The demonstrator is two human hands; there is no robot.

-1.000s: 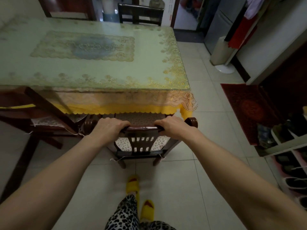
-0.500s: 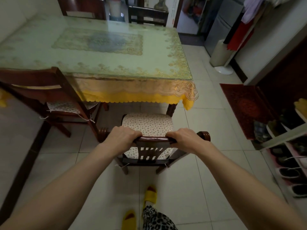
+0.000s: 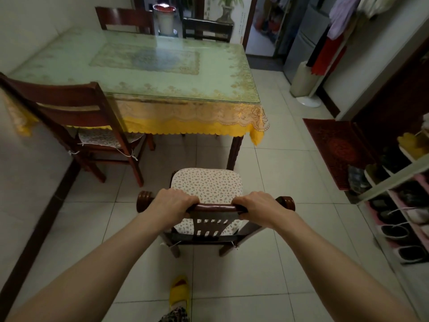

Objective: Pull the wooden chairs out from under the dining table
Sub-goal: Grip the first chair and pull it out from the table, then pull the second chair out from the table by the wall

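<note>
A dark wooden chair [image 3: 216, 208] with a speckled seat cushion [image 3: 206, 184] stands on the tiles, fully clear of the dining table [image 3: 148, 66], which has a glass top and a yellow-edged cloth. My left hand [image 3: 173, 204] grips the left part of the chair's top rail. My right hand [image 3: 258, 206] grips the right part. A second wooden chair [image 3: 76, 112] stands at the table's near left corner, its seat partly under the cloth. Two more chairs, one on the left [image 3: 125, 19] and one on the right [image 3: 207, 29], are at the far side.
A shoe rack [image 3: 399, 198] full of shoes lines the right wall, with a red mat [image 3: 334, 147] beside it. A white standing object [image 3: 301, 82] is near the far right. A wall runs along the left. My yellow slipper [image 3: 180, 292] is behind the chair.
The chair in my hands has come back out from under the table; its whole seat now shows. I have stepped backward, so the table looks farther off.
</note>
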